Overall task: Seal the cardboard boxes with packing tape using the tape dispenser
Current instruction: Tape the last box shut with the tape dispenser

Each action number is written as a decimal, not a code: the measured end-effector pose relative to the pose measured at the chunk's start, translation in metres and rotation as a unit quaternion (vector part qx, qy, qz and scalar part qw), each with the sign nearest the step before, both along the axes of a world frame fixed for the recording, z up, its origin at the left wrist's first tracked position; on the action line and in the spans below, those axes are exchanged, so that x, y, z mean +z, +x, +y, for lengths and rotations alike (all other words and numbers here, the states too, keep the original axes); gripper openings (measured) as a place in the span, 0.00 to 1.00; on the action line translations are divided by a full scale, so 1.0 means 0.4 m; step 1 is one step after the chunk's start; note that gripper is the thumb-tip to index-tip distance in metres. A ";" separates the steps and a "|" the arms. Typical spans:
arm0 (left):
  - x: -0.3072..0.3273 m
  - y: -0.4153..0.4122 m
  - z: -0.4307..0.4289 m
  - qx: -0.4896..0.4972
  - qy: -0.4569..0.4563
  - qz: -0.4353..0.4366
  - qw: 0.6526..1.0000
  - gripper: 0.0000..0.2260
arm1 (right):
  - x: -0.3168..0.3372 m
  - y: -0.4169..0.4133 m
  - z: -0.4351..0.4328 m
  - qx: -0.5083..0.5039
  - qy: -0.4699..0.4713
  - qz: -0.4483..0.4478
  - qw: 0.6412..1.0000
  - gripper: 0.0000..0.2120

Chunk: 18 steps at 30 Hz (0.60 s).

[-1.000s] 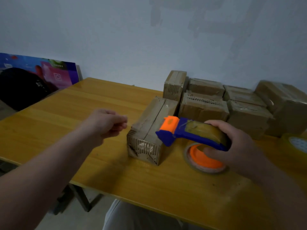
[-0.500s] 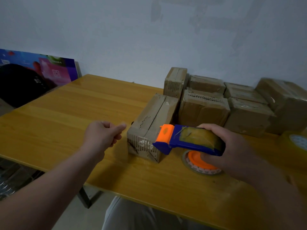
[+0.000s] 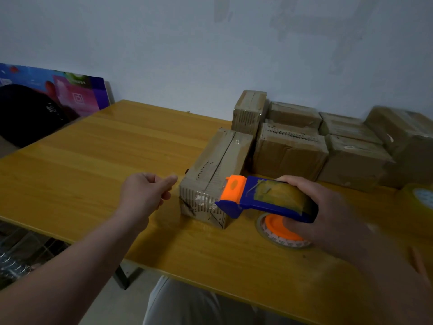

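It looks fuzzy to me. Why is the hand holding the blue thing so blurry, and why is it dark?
Head view: the right hand smears toward the wrist, probably from moving; head view: the left hand and tape dispenser look sharper; head view: dim, flat light, soft shadows on the table.

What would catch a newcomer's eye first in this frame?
The blue and orange plastic tape dispenser, gripped by the right hand at centre right, stands out, its head by the near brown cardboard box. The left hand, fingers curled, hovers just left of that box; more cardboard boxes crowd behind.
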State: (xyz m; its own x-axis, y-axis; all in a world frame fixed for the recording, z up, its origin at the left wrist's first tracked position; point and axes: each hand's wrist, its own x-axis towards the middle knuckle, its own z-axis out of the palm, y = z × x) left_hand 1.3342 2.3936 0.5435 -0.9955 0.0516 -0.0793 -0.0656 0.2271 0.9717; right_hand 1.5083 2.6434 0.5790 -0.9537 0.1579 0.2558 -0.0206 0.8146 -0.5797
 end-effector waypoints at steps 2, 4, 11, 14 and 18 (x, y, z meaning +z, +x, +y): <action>-0.005 0.003 0.001 -0.007 -0.010 0.002 1.000 0.15 | -0.006 0.000 0.002 -0.001 0.007 -0.002 1.000 0.33; -0.010 0.009 0.003 -0.015 -0.025 0.003 1.000 0.15 | -0.015 0.001 0.004 -0.003 0.001 -0.008 1.000 0.33; -0.025 0.013 0.009 -0.033 -0.017 -0.025 0.999 0.16 | -0.031 0.002 -0.001 -0.003 -0.029 -0.015 0.999 0.34; -0.019 0.017 0.012 -0.046 -0.025 -0.044 0.998 0.15 | -0.033 0.003 -0.006 -0.002 -0.040 -0.019 0.999 0.34; 0.007 0.008 0.000 -0.109 -0.110 -0.077 0.985 0.14 | -0.027 0.004 -0.013 0.000 -0.033 -0.013 0.999 0.34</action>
State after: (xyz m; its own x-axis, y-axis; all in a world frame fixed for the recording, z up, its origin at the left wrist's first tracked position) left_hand 1.3374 2.3934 0.5463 -0.9378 0.2279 -0.2619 -0.1345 0.4569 0.8793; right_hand 1.5097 2.6380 0.5684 -0.9600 0.1733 0.2199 -0.0049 0.7748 -0.6322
